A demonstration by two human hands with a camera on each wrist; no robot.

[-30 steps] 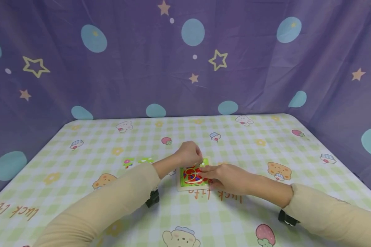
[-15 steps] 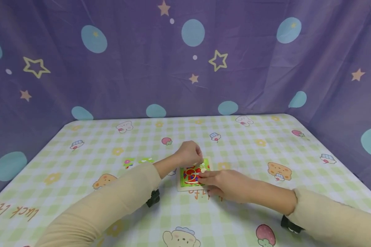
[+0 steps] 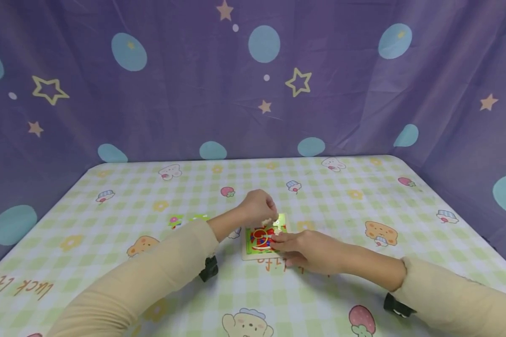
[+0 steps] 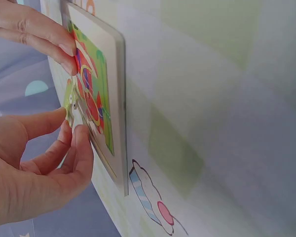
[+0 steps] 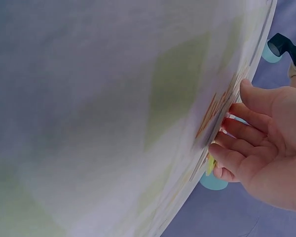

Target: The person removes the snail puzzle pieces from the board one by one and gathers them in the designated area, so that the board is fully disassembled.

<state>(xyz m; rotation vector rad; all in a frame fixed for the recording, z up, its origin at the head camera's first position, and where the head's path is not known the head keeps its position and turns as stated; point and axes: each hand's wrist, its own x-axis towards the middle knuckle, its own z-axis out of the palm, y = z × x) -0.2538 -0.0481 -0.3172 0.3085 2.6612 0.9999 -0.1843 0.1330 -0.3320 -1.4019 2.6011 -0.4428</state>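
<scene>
At left on the checked cloth (image 3: 122, 187), a flower-marked piece (image 3: 174, 221); just beside it a second loose piece (image 3: 200, 216), lower edge behind the left sleeve (image 3: 164, 267). Next, left hand (image 3: 256, 209): thumb and fingertip pinched on a small green piece (image 4: 68, 101), held at the far part of the red-and-green picture board (image 3: 246, 256), which lies flat. Rightmost, right hand (image 3: 316, 250): fingers extended, fingertips on the picture, thumb apart from them, nothing clamped.
</scene>
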